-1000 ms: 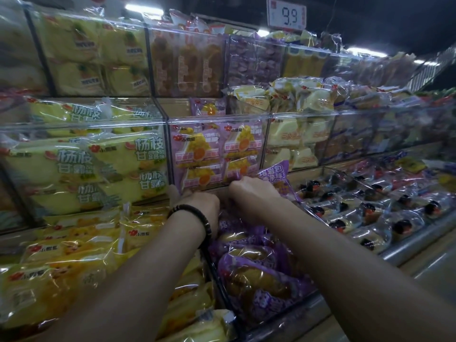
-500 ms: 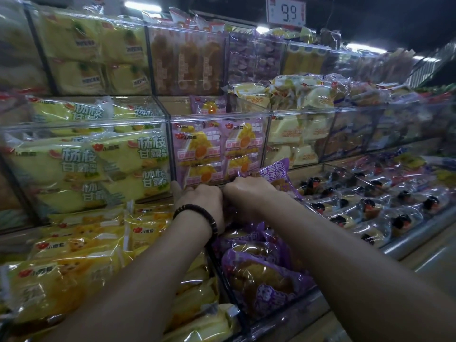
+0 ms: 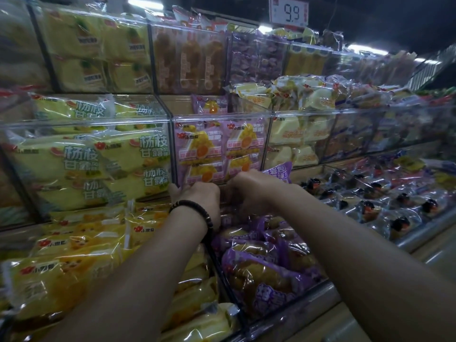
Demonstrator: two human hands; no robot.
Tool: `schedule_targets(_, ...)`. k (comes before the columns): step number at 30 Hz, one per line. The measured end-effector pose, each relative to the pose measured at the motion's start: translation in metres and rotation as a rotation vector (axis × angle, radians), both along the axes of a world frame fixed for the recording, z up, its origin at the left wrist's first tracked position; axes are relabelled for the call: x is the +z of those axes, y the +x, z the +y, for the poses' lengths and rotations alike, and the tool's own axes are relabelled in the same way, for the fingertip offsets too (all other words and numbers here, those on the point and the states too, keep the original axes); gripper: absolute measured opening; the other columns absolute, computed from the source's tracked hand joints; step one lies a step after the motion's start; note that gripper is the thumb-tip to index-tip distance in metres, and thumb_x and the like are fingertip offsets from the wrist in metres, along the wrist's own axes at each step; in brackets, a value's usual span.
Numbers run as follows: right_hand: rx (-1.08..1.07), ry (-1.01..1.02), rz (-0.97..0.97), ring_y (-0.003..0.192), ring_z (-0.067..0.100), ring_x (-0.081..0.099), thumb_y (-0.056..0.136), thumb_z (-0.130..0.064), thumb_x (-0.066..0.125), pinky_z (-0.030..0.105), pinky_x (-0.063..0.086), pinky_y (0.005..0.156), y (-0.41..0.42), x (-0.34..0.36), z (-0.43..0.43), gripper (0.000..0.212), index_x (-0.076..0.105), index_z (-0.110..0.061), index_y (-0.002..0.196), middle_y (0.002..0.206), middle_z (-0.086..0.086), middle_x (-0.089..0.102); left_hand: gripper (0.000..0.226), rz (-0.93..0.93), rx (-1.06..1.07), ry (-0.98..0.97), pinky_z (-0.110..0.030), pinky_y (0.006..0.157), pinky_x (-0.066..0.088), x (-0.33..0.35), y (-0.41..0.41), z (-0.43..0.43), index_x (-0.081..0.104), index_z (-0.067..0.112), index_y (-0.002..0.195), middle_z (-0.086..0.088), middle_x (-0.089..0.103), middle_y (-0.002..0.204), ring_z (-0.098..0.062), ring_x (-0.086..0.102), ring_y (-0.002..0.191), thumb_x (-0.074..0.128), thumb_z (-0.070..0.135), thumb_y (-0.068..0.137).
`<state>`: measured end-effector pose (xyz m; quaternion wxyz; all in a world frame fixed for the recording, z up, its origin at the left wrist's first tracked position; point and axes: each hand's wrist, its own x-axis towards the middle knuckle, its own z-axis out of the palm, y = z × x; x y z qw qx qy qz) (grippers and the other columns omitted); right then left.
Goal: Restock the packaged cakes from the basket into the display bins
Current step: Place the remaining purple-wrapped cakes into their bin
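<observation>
Purple packaged cakes (image 3: pixel 261 275) fill the lower clear display bin (image 3: pixel 283 314) in front of me. Both my hands reach to the back of this bin, under the pink-pack bin (image 3: pixel 219 149). My right hand (image 3: pixel 249 191) curls down over an upright purple cake pack (image 3: pixel 278 172) whose top pokes up just beyond the knuckles. My left hand (image 3: pixel 197 196), a black bead bracelet on its wrist, sits close beside it with its fingers bent down out of sight among the packs. No basket is in view.
Yellow cake packs (image 3: pixel 74 262) fill the lower left bin and more yellow packs (image 3: pixel 98 166) the bin above it. Clear-wrapped dark-topped cakes (image 3: pixel 375 201) lie to the right. A 9.9 price sign (image 3: pixel 288 12) hangs above the top row.
Both hands stay together at the back of the purple bin, shifting only slightly. The upright purple pack remains behind my right hand.
</observation>
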<state>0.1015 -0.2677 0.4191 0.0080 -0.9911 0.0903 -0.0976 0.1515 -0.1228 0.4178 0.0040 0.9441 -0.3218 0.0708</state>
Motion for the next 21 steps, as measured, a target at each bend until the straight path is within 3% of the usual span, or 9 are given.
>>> schedule_targets(2, -0.013, 0.106, -0.073, 0.081, 0.013, 0.068, 0.069, -0.032, 0.094, 0.034, 0.058, 0.069, -0.015, 0.005, -0.01, 0.029, 0.076, -0.028, 0.091, 0.088, -0.009, 0.071, 0.029, -0.042, -0.056, -0.043, -0.066, 0.12, 0.02, 0.009, -0.002, 0.005, 0.057, 0.023, 0.101, 0.0, 0.064, 0.116, -0.027, 0.058, 0.124, 0.079, 0.026, 0.083)
schedule_targets(5, 0.005, 0.215, -0.054, 0.07, 0.006, 0.068, 0.075, -0.033, 0.092, 0.026, 0.053, 0.059, -0.036, 0.013, -0.012, 0.017, 0.075, -0.03, 0.074, 0.077, -0.01, 0.073, 0.012, -0.101, -0.174, -0.069, -0.067, 0.117, 0.017, 0.015, -0.004, 0.01, 0.073, 0.031, 0.093, 0.01, 0.067, 0.111, -0.022, 0.058, 0.123, 0.078, 0.023, 0.085)
schedule_targets(8, 0.01, 0.264, 0.096, 0.069, 0.015, 0.074, 0.079, -0.03, 0.089, 0.032, 0.063, 0.062, -0.048, 0.016, -0.003, 0.014, 0.079, -0.029, 0.088, 0.082, -0.008, 0.076, 0.015, 0.01, -0.263, 0.023, -0.056, 0.113, 0.035, 0.007, -0.001, 0.011, 0.08, 0.037, 0.095, 0.013, 0.07, 0.117, -0.02, 0.058, 0.122, 0.076, 0.023, 0.089)
schedule_targets(11, -0.012, 0.247, 0.208, 0.07, 0.019, 0.077, 0.079, -0.029, 0.09, 0.033, 0.064, 0.062, -0.051, 0.012, 0.003, 0.025, 0.08, -0.023, 0.102, 0.089, -0.005, 0.078, 0.022, 0.111, -0.311, 0.126, -0.044, 0.104, 0.053, 0.003, 0.006, 0.011, 0.081, 0.035, 0.107, 0.011, 0.071, 0.119, -0.018, 0.064, 0.112, 0.073, 0.022, 0.092)
schedule_targets(13, -0.038, 0.191, 0.221, 0.079, 0.017, 0.076, 0.078, -0.033, 0.09, 0.036, 0.065, 0.072, -0.048, 0.007, 0.007, 0.028, 0.08, -0.023, 0.102, 0.092, -0.006, 0.077, 0.027, 0.139, -0.328, 0.217, -0.039, 0.099, 0.056, 0.003, 0.009, 0.01, 0.078, 0.033, 0.117, 0.012, 0.07, 0.118, -0.017, 0.064, 0.109, 0.069, 0.019, 0.096)
schedule_targets(16, -0.049, 0.106, 0.199, 0.091, 0.018, 0.07, 0.077, -0.033, 0.089, 0.04, 0.063, 0.083, -0.043, 0.0, 0.013, 0.029, 0.08, -0.026, 0.103, 0.097, -0.006, 0.073, 0.023, 0.124, -0.315, 0.29, -0.038, 0.088, 0.06, 0.003, 0.009, 0.006, 0.076, 0.023, 0.114, 0.001, 0.072, 0.114, -0.022, 0.067, 0.103, 0.062, 0.017, 0.097)
schedule_targets(19, -0.047, 0.045, 0.231, 0.092, 0.021, 0.07, 0.078, -0.028, 0.085, 0.041, 0.063, 0.082, -0.039, -0.002, 0.018, 0.028, 0.079, -0.031, 0.105, 0.1, -0.004, 0.073, 0.019, 0.1, -0.311, 0.305, -0.036, 0.077, 0.057, 0.002, 0.008, 0.003, 0.074, 0.018, 0.11, -0.004, 0.071, 0.109, -0.024, 0.067, 0.099, 0.062, 0.016, 0.096)
schedule_targets(21, -0.038, 0.022, 0.207, 0.086, 0.021, 0.069, 0.08, -0.025, 0.084, 0.037, 0.06, 0.073, -0.037, -0.002, 0.021, 0.019, 0.076, -0.032, 0.095, 0.088, -0.008, 0.068, 0.016, 0.088, -0.311, 0.292, -0.037, 0.08, 0.055, 0.001, 0.006, 0.004, 0.072, 0.015, 0.109, -0.005, 0.069, 0.108, -0.025, 0.064, 0.095, 0.061, 0.014, 0.096)
